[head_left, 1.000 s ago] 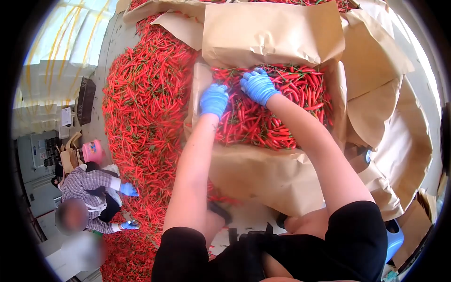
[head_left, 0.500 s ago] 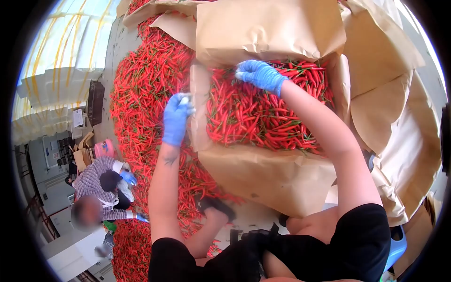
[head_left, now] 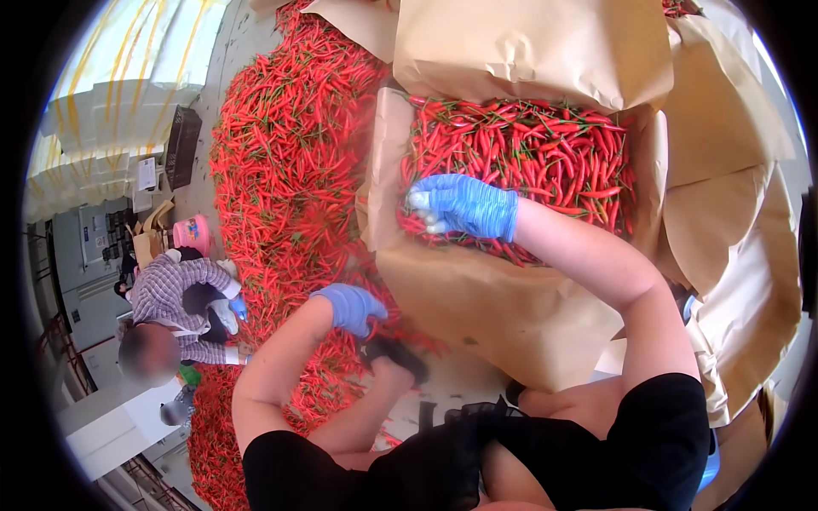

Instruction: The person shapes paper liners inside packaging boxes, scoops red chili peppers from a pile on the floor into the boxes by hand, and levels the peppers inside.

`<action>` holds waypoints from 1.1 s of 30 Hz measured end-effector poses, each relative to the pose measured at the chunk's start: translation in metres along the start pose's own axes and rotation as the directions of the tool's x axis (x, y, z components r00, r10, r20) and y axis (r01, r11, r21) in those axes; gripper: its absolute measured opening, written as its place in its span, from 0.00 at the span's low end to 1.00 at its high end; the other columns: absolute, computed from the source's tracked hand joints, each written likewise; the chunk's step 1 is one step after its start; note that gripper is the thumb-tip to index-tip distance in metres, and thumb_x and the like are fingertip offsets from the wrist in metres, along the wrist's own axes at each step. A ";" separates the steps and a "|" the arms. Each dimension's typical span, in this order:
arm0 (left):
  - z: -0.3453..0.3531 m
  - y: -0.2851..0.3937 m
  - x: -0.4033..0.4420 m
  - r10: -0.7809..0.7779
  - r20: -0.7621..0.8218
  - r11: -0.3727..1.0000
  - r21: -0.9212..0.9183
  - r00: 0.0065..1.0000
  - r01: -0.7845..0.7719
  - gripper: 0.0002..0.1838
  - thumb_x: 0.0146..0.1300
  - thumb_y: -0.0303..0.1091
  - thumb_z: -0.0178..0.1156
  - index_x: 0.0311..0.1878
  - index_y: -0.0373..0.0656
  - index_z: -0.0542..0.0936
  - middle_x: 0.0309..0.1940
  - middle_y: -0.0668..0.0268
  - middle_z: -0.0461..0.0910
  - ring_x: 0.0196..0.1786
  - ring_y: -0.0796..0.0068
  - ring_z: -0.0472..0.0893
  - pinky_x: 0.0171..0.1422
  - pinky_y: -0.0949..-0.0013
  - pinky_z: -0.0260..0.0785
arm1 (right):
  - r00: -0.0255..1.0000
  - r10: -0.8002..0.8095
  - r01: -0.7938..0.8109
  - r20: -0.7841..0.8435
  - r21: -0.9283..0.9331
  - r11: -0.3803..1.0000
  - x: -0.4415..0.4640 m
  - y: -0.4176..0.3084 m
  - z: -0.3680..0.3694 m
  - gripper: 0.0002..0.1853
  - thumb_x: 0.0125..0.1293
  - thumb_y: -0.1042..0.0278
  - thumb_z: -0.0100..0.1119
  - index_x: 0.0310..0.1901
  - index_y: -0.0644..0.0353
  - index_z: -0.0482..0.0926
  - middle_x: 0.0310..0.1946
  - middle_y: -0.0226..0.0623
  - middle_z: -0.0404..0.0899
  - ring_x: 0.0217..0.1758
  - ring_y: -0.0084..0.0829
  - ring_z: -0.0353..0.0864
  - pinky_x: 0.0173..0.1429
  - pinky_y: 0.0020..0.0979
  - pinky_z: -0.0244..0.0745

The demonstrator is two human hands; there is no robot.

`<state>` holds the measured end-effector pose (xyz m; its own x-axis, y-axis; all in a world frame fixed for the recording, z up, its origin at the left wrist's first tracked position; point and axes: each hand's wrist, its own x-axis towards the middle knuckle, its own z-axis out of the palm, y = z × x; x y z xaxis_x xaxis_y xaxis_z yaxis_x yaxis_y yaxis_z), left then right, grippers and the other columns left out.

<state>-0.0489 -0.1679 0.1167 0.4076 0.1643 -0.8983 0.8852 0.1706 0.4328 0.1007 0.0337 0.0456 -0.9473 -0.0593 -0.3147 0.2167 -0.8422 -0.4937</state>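
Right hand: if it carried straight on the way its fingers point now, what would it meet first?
Going left, the right hand would probably meet the paper-lined left wall first. Depth is unclear: it could brush the chilies beforehand or pass over the wall.

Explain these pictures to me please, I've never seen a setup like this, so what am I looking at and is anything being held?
There's no machine here: a camera worn on someone's head looks forward and down, so you see roughly what they see. Their blue-gloved right hand is over the red chillies in a paper-lined box. Their left hand, also gloved, reaches down by a big chilli heap spread on the floor. I can't tell whether either hand holds any. Another person is beside the heap, at the picture's left.
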 end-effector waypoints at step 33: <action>-0.197 -0.068 0.143 -0.193 -0.913 0.826 0.047 0.360 0.561 0.10 0.59 0.37 0.53 0.41 0.46 0.77 0.38 0.54 0.77 0.43 0.52 0.78 0.47 0.53 0.70 | 0.918 -0.120 0.385 0.378 -0.922 0.034 -0.048 0.078 0.000 0.10 0.54 0.60 0.54 0.34 0.54 0.78 0.33 0.42 0.78 0.37 0.46 0.76 0.39 0.43 0.72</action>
<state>-0.0950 0.0354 -0.0260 -0.2283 0.9131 -0.3379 0.9708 0.1873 -0.1498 0.1630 -0.0293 0.0227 -0.9847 -0.1564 0.0768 -0.1394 0.4429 -0.8857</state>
